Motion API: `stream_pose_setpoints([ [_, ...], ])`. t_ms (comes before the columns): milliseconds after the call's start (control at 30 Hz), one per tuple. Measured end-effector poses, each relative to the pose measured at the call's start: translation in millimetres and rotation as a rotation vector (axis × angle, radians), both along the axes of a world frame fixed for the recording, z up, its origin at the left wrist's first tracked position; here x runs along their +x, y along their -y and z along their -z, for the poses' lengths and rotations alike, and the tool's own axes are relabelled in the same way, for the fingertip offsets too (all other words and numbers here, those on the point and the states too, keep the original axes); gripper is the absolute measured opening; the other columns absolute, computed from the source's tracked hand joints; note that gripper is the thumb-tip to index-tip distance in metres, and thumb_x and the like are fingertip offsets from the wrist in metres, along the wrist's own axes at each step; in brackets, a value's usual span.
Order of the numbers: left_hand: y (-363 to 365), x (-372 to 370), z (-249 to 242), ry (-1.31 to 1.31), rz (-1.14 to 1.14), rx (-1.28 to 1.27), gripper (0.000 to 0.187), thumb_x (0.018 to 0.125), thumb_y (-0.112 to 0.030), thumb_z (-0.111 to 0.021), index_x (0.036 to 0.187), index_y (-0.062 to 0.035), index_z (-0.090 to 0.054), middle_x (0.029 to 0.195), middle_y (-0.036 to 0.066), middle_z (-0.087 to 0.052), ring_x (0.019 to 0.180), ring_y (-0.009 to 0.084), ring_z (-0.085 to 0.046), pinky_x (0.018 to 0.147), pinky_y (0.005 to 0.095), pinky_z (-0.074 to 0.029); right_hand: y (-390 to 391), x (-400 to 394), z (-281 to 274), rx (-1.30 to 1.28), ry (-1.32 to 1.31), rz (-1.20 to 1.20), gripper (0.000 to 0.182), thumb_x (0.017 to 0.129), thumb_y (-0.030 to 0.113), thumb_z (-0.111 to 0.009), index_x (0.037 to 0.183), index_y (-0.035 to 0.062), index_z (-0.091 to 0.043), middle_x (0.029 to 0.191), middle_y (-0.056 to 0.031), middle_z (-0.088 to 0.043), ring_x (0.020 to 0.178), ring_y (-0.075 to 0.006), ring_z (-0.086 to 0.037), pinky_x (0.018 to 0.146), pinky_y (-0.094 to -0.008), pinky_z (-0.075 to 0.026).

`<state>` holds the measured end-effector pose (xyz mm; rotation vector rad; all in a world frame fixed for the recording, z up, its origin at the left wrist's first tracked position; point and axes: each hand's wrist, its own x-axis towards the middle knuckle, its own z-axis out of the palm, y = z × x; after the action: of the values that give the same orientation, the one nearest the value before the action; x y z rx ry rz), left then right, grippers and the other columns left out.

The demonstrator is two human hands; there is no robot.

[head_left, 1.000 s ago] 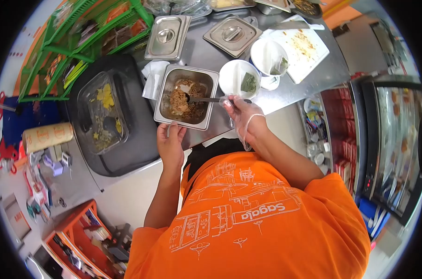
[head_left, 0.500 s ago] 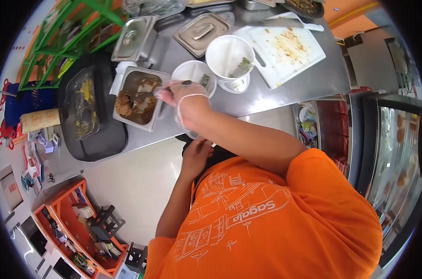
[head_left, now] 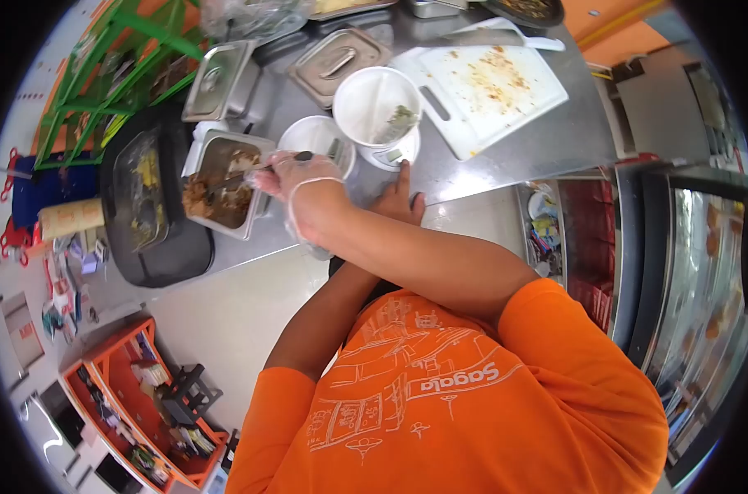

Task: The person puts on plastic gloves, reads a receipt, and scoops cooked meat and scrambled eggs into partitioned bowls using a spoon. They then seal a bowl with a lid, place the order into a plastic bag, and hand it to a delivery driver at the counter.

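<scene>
My right hand [head_left: 304, 174], in a clear plastic glove, is closed around the handle of a metal spoon [head_left: 236, 179]. The spoon's far end dips into brown, chunky food [head_left: 209, 198] in a deep steel pan [head_left: 250, 216]. Crossing beneath that forearm, my bare left hand [head_left: 397, 200] reaches the small white kitchen scale [head_left: 381, 156]; its index finger is stretched out at the edge by the display. A white tub [head_left: 359, 86] stands on the scale, divided inside, with a greenish packet [head_left: 397, 125] in it. A second white tub [head_left: 312, 132] sits beside it, partly behind my gloved hand.
A white cutting board [head_left: 489, 107] with crumbs and a knife [head_left: 497, 39] lies to the right. Behind are a steel lid [head_left: 338, 62] and a lidded steel pan [head_left: 217, 78]. A black tray [head_left: 176, 255] is at the left, near a green rack [head_left: 102, 74].
My left hand has moved from beside my waist up to the scale, its index finger now extended. My right hand stays on the spoon at the pan. The whole view has shifted slightly.
</scene>
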<state>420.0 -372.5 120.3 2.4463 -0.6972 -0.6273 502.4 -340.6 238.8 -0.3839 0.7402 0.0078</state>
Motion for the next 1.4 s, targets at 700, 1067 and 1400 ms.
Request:
stream_pose_setpoints([
  [700, 1.1, 5.0, -0.4, 0.107, 0.055, 0.090, 0.074, 0.093, -0.034, -0.055, 0.153, -0.0036, -0.025, 0.092, 0.019, -0.065, 0.071, 0.0345, -0.066, 0.065, 0.0485, -0.053, 1.2, 4.2, 12.3, -0.159, 0.043, -0.015, 0.019, 0.100, 0.010, -0.054, 0.095, -0.0076, -0.060, 0.091, -0.0152, -0.065, 0.077, -0.0213, -0.069, 0.074, -0.0266, -0.062],
  [1067, 2.7, 8.3, -4.8, 0.091, 0.078, 0.116, 0.073, 0.092, -0.033, -0.056, 0.152, -0.0023, -0.028, 0.090, 0.019, -0.065, 0.067, 0.0342, -0.066, 0.060, 0.0445, -0.054, 0.0, 7.8, 14.4, -0.108, 0.067, -0.020, 0.020, 0.101, 0.010, -0.052, 0.095, -0.0083, -0.059, 0.089, -0.0179, -0.066, 0.079, -0.0234, -0.070, 0.076, -0.0274, -0.062],
  [1400, 6.8, 18.7, -14.9, -0.021, 0.093, 0.122, 0.075, 0.089, -0.031, -0.057, 0.149, 0.0019, -0.027, 0.087, 0.024, -0.065, 0.072, 0.0378, -0.068, 0.064, 0.0465, -0.055, 0.8, 5.1, 10.4, -0.090, 0.083, -0.034, 0.020, 0.101, 0.010, -0.051, 0.095, -0.0076, -0.059, 0.091, -0.0178, -0.066, 0.079, -0.0227, -0.070, 0.076, -0.0271, -0.062],
])
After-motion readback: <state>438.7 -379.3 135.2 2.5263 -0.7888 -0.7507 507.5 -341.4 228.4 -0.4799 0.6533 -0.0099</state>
